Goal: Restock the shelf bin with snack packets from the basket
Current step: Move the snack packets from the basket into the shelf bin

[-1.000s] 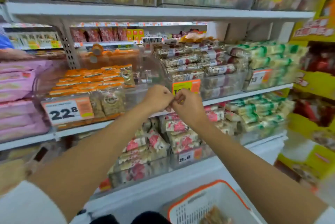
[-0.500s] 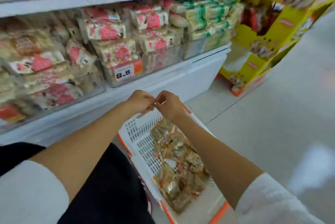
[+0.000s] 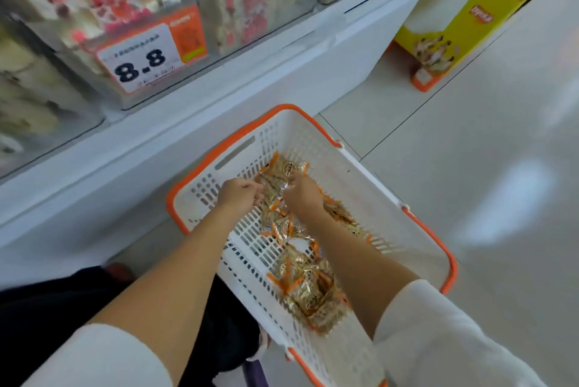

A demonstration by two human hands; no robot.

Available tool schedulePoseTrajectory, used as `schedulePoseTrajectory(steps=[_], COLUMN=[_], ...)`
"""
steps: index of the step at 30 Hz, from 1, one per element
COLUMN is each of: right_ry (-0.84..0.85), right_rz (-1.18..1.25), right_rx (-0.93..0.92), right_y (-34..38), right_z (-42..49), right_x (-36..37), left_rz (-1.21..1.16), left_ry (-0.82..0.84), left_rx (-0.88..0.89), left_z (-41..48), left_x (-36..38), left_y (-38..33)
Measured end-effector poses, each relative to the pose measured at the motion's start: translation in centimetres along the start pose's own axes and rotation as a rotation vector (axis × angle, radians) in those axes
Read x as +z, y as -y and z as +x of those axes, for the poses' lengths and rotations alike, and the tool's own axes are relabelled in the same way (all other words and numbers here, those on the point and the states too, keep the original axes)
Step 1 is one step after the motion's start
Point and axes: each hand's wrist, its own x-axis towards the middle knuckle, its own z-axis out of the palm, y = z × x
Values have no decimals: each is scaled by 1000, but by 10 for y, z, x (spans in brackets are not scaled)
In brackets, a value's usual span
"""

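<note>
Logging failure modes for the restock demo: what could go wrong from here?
1. Left hand and right hand dig into loose, glossy snack packets; a handful could shed some past the basket rim onto the floor.
2. The nearest bin, tagged 8.8, holds pink-wrapped goods: wrong-bin risk.
3. The nearer clump may be missed.

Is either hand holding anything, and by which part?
The right hand seems to pinch a snack packet by its edge in the basket; the left hand touches the pile, grip unclear.
</note>
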Motion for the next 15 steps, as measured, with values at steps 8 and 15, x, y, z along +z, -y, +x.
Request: schedulePoseTrajectory(steps=[8,15], right_ry=[-118,-120], right_rz=[451,422], right_rx=[439,317], right_y=[-14,-17], right_z=[64,61], right_x=[17,18], left_rz=[-31,-82], left_ry=[-18,-63], left_rx=[-81,-77], left_z=[31,31], left_x=[9,-2], left_y=[23,10])
